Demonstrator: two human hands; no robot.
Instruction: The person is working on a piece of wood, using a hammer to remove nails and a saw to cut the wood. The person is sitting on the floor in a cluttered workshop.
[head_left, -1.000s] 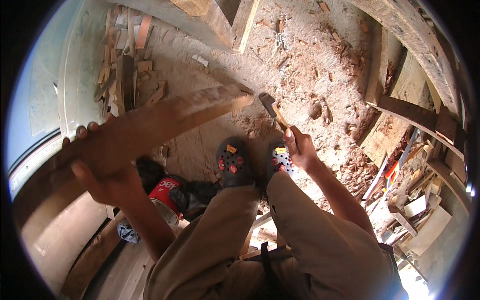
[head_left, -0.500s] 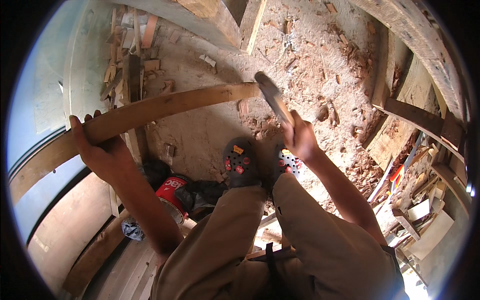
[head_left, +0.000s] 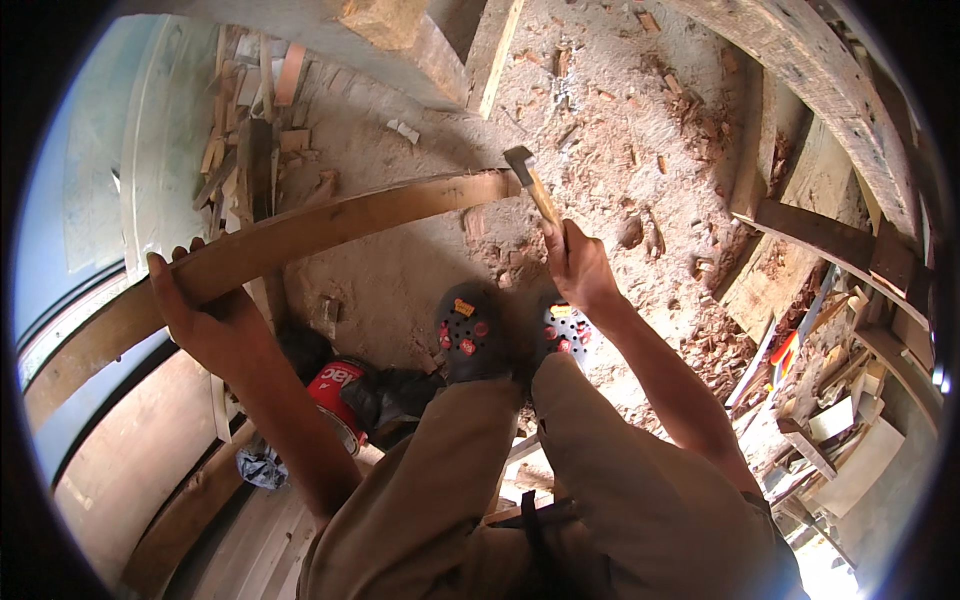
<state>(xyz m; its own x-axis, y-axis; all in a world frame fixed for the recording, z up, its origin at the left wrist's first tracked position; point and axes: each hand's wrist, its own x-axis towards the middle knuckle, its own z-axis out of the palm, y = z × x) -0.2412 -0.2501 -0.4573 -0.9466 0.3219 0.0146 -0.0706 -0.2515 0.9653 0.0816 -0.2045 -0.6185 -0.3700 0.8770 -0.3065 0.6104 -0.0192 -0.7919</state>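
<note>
A long wooden board reaches from the far left edge to the middle of the view. My left hand is closed around its left part, with the thumb in front and fingertips showing past the upper edge. In my right hand is a hammer, gripped by its wooden handle. The hammer's dark metal head sits right by the board's far right end; whether they touch I cannot tell.
Below the board stands a red can beside black plastic bags. Wood scraps pile up at the right, near a timber frame. Wood chips litter the dirt floor around my dark clogs. A wooden post juts in above.
The hammer, blurred before, now shows sharply, and its head has turned at the board's end. My right hand has shifted slightly left. My left hand keeps its hold on the board.
</note>
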